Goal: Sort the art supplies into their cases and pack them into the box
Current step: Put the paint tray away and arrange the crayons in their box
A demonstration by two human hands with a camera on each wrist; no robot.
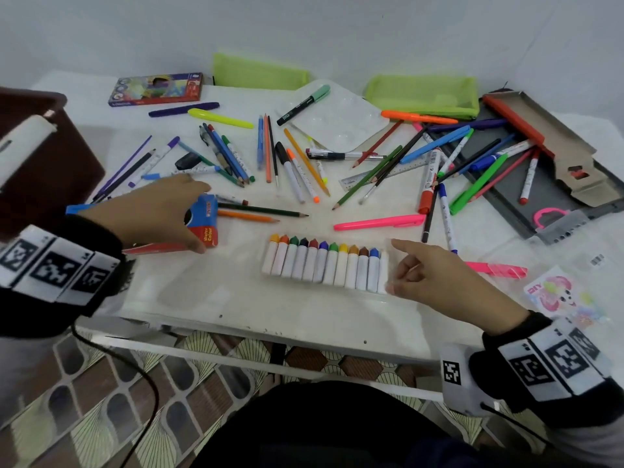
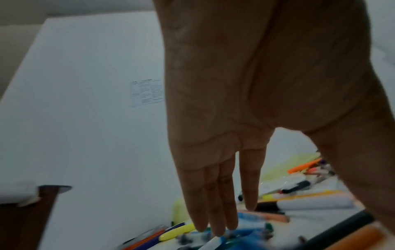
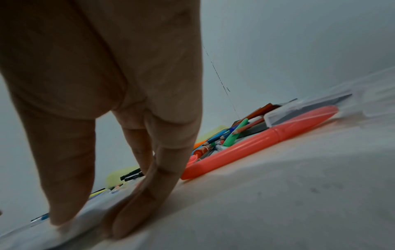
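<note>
1. The left hand (image 1: 158,211) reaches over the near left part of the white surface (image 1: 236,298) and holds the blue and red watercolour box (image 1: 204,219), fingers (image 1: 196,189) on its far side and thumb at its near corner.
2. In the left wrist view the fingers (image 2: 213,203) look straight and lie close together above a blurred blue shape; the grip itself is not clear there.
3. The right hand (image 1: 439,282) rests at the right end of the clear tray of paint tubes (image 1: 324,265), thumb and fingers (image 3: 136,211) apart, their tips touching the tray's edge; the index finger is stretched out.
4. The tubes lie side by side in one row at the near middle of the surface, coloured caps pointing away from the person.
5. Pencils, markers and pens lie scattered across the far half of the surface.
6. A pink highlighter (image 1: 380,222) lies just beyond the tray.
7. Two green mesh pouches (image 1: 422,94) lie at the far edge by the wall.
8. A white palette (image 1: 337,125) lies between the pouches.
9. An open grey case (image 1: 526,157) with pens on it lies at the right.
</note>
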